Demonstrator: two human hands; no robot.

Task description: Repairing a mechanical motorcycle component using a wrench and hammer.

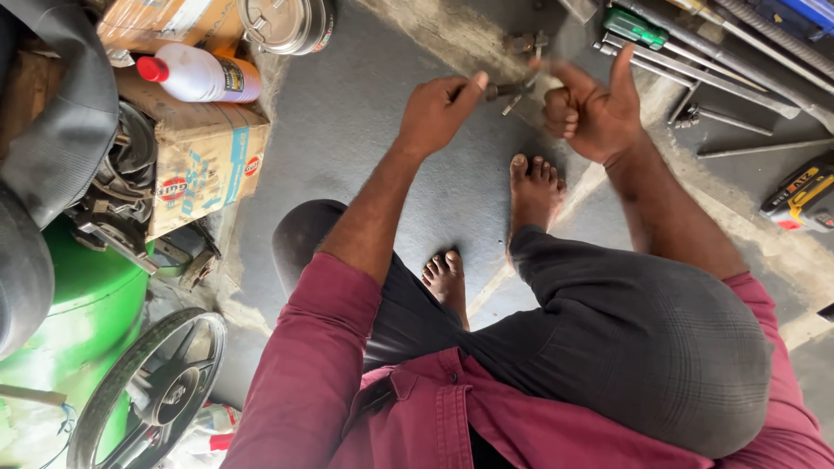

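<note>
A small dark metal part [511, 89], bolt-like with a thin rod end, is held between both hands above the grey concrete floor. My left hand [439, 113] pinches its left end with thumb and fingers. My right hand [591, 108] curls around the right end, thumb raised and index finger stretched over the part. Both bare feet rest on the floor below the hands, and my knees in dark trousers fill the lower middle of the view.
Long metal rods and a green-handled tool [638, 28] lie at the upper right. A yellow-black power tool [799, 198] is at the right edge. Cardboard boxes [204, 161], a white red-capped bottle [200, 74], a metal tin [287, 22], a green drum [78, 304] and a wheel rim [156, 391] crowd the left.
</note>
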